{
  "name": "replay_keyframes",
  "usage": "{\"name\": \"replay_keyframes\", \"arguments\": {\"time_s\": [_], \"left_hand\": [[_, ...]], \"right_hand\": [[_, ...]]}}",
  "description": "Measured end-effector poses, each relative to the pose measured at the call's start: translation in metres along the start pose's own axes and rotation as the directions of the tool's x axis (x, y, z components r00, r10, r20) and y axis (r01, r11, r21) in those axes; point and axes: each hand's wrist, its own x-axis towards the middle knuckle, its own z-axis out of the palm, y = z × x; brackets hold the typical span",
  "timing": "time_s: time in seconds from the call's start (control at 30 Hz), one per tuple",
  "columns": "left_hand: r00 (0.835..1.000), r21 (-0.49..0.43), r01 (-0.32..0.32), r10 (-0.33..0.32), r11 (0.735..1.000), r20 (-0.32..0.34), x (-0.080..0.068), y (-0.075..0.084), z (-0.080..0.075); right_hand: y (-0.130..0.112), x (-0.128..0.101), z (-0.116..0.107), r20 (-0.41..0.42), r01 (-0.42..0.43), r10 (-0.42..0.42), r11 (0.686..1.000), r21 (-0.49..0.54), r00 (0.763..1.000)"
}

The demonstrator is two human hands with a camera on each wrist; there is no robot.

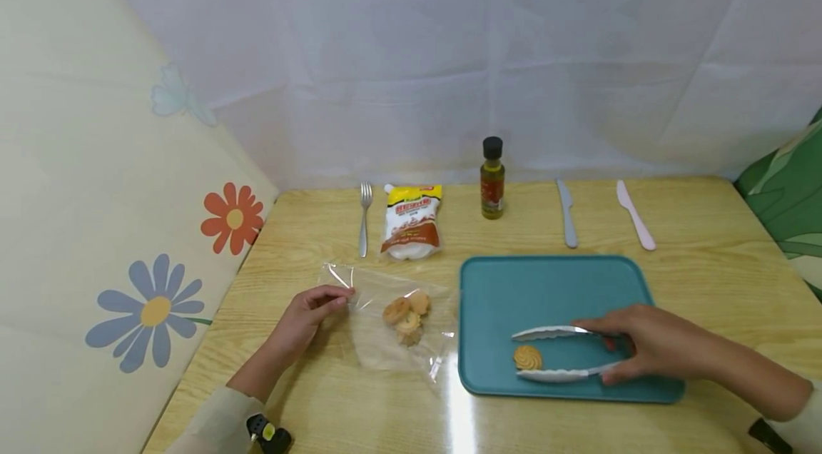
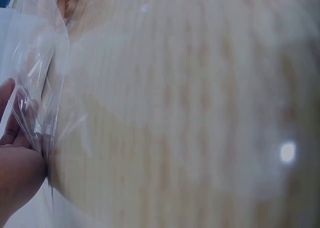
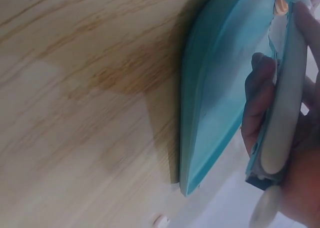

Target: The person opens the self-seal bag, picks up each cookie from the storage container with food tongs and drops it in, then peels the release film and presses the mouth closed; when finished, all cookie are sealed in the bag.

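Note:
My left hand [image 1: 313, 315] pinches the open edge of a clear plastic bag [image 1: 369, 350], which lies on the table with several cookies [image 1: 409, 318] inside. In the left wrist view the film bunches at the fingers. My right hand [image 1: 651, 343] holds metal tongs [image 1: 555, 375] over the teal tray [image 1: 546, 283]. Their arms are spread, one on each side of a round swirled cookie [image 1: 528, 357] on the tray, the near arm close to it. The right wrist view shows the pale tong handle [image 3: 287, 103] between thumb and fingers.
Behind the bag lie a fork [image 1: 364, 218] and a white, yellow and brown packet [image 1: 412, 222]. A dark-capped bottle [image 1: 492, 179] stands at the back. Beyond the tray are a grey-blue knife [image 1: 567, 213] and a pink knife [image 1: 635, 215]. A white cloth [image 1: 411, 68] hangs behind the table.

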Motion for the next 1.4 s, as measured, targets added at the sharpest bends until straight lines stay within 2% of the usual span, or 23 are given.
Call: {"name": "replay_keyframes", "arguments": {"time_s": [0.53,0.83,1.4], "left_hand": [[1.000,-0.006,0.005,-0.005,1.000,0.005,0.000,0.001,0.000],[1.000,-0.006,0.008,-0.008,1.000,0.006,-0.001,0.001,0.000],[1.000,-0.024,-0.007,0.007,1.000,0.012,0.000,0.000,0.000]], "right_hand": [[0.004,-0.001,-0.001,-0.007,0.014,-0.015,1.000,-0.018,1.000],[0.001,0.000,-0.003,0.000,-0.014,0.014,1.000,-0.009,1.000],[-0.004,0.019,-0.009,-0.004,-0.024,0.024,1.000,-0.020,1.000]]}}
